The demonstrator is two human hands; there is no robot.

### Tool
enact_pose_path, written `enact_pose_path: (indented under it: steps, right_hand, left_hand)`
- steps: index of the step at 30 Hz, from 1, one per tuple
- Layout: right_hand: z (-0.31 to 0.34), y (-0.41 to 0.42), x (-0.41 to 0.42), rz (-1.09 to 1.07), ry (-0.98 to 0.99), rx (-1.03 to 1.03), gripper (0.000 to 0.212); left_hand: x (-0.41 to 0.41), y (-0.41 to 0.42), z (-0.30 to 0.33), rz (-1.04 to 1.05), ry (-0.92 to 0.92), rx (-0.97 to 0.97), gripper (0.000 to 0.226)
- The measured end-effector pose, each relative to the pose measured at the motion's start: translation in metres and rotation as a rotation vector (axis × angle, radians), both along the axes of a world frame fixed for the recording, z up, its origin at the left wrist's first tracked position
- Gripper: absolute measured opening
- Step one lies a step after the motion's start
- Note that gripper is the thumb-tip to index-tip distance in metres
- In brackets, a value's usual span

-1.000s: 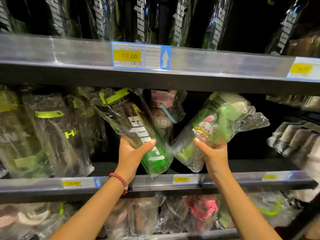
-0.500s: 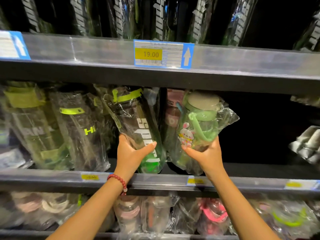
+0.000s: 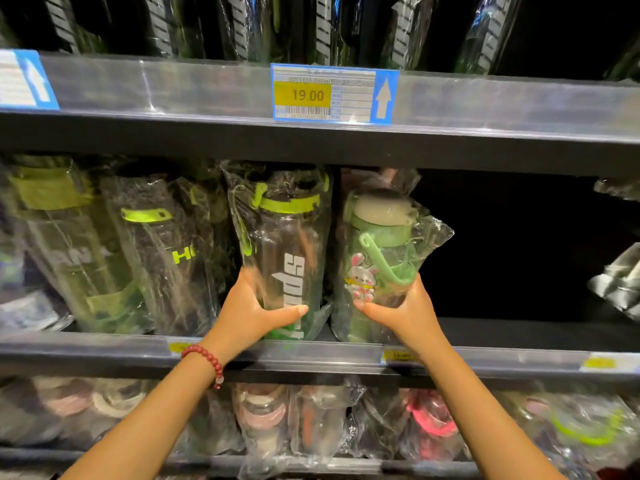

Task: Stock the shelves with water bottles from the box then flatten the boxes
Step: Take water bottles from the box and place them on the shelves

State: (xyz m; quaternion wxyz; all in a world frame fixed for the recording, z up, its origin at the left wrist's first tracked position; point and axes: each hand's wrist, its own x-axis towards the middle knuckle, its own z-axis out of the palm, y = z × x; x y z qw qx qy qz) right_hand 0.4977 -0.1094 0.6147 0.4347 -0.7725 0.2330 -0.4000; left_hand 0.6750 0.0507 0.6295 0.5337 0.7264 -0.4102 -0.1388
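My left hand (image 3: 256, 308), a red bead bracelet (image 3: 207, 358) on its wrist, grips the lower body of a clear sport bottle (image 3: 289, 258), thumb laid across the front and fingers curled round the left side. My right hand (image 3: 403, 311) grips the base of a green bunny bottle (image 3: 381, 251), thumb in front, fingers wrapped round the right side. Both bottles are sealed in clear plastic bags and stand upright, side by side and just apart, on the middle shelf (image 3: 519, 362), just behind its front rail. The sport bottle bears a lime band under its cap and white lettering running down its side; the green bottle has a pale cap, a green carry loop and a rabbit sticker. Left of the sport bottle, further bagged lime-trimmed bottles (image 3: 149, 251) lean in a row on the same shelf. Right of the green bottle the shelf is dark, with a few bagged items (image 3: 620, 278) at the far edge. Below, the lower shelf holds bagged bottles with pink and lime parts (image 3: 429, 420). Above, the upper shelf rail carries a price label (image 3: 334, 93) reading 19.00 with an upward arrow, and dark bagged bottles (image 3: 322, 29) stand behind it.
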Motion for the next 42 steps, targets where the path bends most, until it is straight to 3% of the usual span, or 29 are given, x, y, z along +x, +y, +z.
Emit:
enact_pose_path:
  steps: [4, 8, 12, 15, 17, 20, 24, 28, 35, 39, 42]
  right_hand:
    - [-0.001, 0.002, -0.006, -0.004, 0.011, 0.051, 0.065]
    - [-0.003, 0.001, -0.008, 0.064, 0.107, 0.079, 0.095]
    - [-0.007, 0.006, 0.000, -0.054, 0.090, 0.072, 0.101]
    - [-0.006, 0.009, 0.003, -0.138, 0.117, 0.026, 0.085]
    - [-0.001, 0.005, -0.001, -0.064, 0.151, -0.011, 0.066]
    - [0.010, -0.002, -0.006, 0.088, 0.205, 0.046, 0.059]
    - [0.012, -0.012, -0.011, 0.136, 0.256, 0.126, 0.038]
    - [0.008, -0.010, -0.013, 0.149, 0.241, 0.191, 0.068]
    - [0.011, -0.001, -0.013, 0.168, 0.250, 0.210, 0.062]
    - [0.012, 0.007, -0.016, 0.097, 0.230, 0.164, 0.091]
    - [0.016, 0.013, -0.020, -0.002, 0.257, 0.136, 0.078]
  left_hand:
    - [-0.002, 0.004, 0.004, 0.003, -0.026, 0.040, 0.067]
    - [-0.007, 0.007, 0.004, -0.014, -0.022, 0.050, 0.089]
    - [-0.013, 0.008, -0.006, 0.029, -0.141, -0.017, 0.094]
    - [-0.012, 0.007, -0.012, 0.064, -0.179, -0.038, 0.095]
    - [-0.011, 0.005, -0.012, 0.087, -0.182, -0.037, 0.086]
    - [-0.010, 0.004, -0.011, 0.095, -0.202, -0.005, 0.082]
    - [-0.005, 0.004, -0.010, 0.068, -0.166, 0.025, 0.075]
    - [0.002, 0.005, -0.006, 0.031, -0.083, 0.040, 0.076]
    - [0.007, 0.007, -0.004, -0.010, -0.015, 0.068, 0.080]
    - [0.003, 0.010, -0.003, 0.010, -0.032, 0.067, 0.079]
    - [-0.001, 0.011, 0.000, 0.016, -0.069, 0.071, 0.084]
